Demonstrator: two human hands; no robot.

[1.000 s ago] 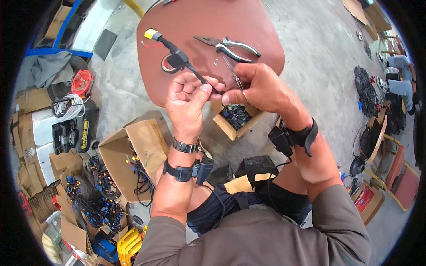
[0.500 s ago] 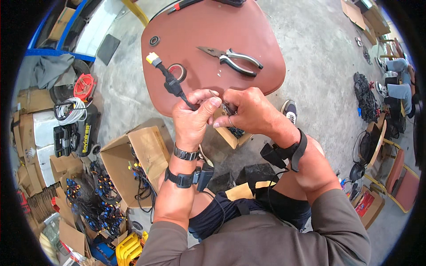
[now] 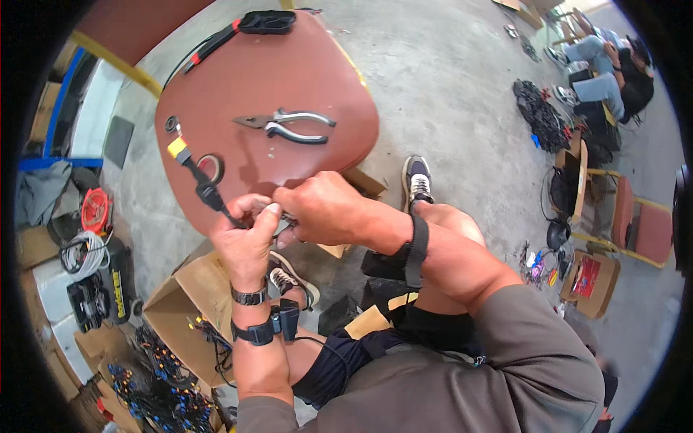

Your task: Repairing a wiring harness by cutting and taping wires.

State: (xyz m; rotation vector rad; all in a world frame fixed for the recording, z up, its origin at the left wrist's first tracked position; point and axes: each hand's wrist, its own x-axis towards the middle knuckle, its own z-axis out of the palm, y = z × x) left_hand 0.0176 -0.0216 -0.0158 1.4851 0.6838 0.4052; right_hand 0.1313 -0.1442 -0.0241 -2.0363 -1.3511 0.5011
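My left hand point(image 3: 242, 234) is closed on a black cable point(image 3: 198, 171) that has a dark sleeved block point(image 3: 210, 195) and a yellow connector point(image 3: 177, 147) at its end. My right hand point(image 3: 325, 211) is closed against the left fingertips, gripping a slim metal tool point(image 3: 287, 232), mostly hidden under it. Past them, on the padded brown seat point(image 3: 317, 72), lie pliers point(image 3: 296, 131) with black-and-white handles, a roll of tape point(image 3: 211, 167), a small metal ring point(image 3: 172, 124) and a red-and-black tool point(image 3: 216, 47) beside a black pouch point(image 3: 266, 22).
An open cardboard box point(image 3: 180, 303) holding cables and a heap of connectors point(image 3: 155, 382) sit lower left, near a black compressor point(image 3: 119, 285). At right are a black cable pile point(image 3: 538, 119), chairs point(image 3: 642, 238) and another person point(image 3: 621, 79) seated.
The view has turned, so the seat appears further left and more of the other person shows. My right hand has turned over the left fingertips, hiding most of the metal tool.
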